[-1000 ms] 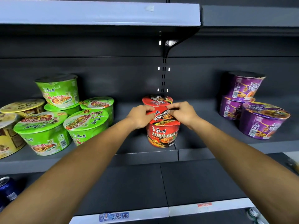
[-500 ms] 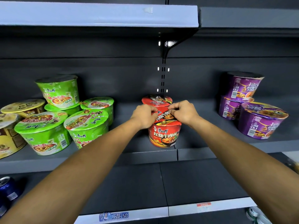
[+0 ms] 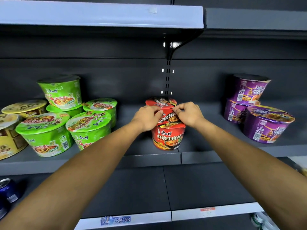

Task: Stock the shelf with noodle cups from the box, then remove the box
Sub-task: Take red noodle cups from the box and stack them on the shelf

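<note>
A red noodle cup (image 3: 168, 138) stands near the front of the dark middle shelf (image 3: 149, 159). My left hand (image 3: 146, 117) grips its lid rim from the left and my right hand (image 3: 189, 114) grips it from the right, fingers curled over the top. A second red noodle cup (image 3: 161, 102) sits right behind it, mostly hidden by my hands. The box is out of sight.
Green noodle cups (image 3: 88, 125) are stacked at the left, with yellow cups (image 3: 10, 130) beside them at the far left. Purple noodle cups (image 3: 265, 123) stand at the right. A blue can (image 3: 8, 190) lies on the lower shelf. The shelf above (image 3: 99, 14) overhangs.
Both hands have pushed the front red cup a little further back on the shelf, closer to the red cup behind it. The grip has not changed.
</note>
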